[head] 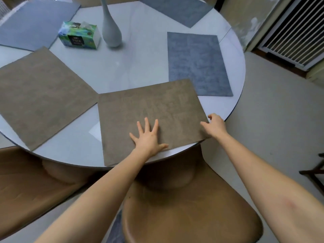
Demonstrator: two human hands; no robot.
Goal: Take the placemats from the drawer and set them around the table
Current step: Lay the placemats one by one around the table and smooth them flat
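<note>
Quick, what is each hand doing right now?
Left hand: open, fingers spread, pressed flat on the nearest brown placemat.
Right hand: pinching that placemat's right edge.

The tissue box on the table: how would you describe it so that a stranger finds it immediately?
On the round white table, look near the middle, at the tall pale grey vase. The tissue box stands just left of it. It is the only colourful thing there, green and blue, among flat grey and brown placemats.
</note>
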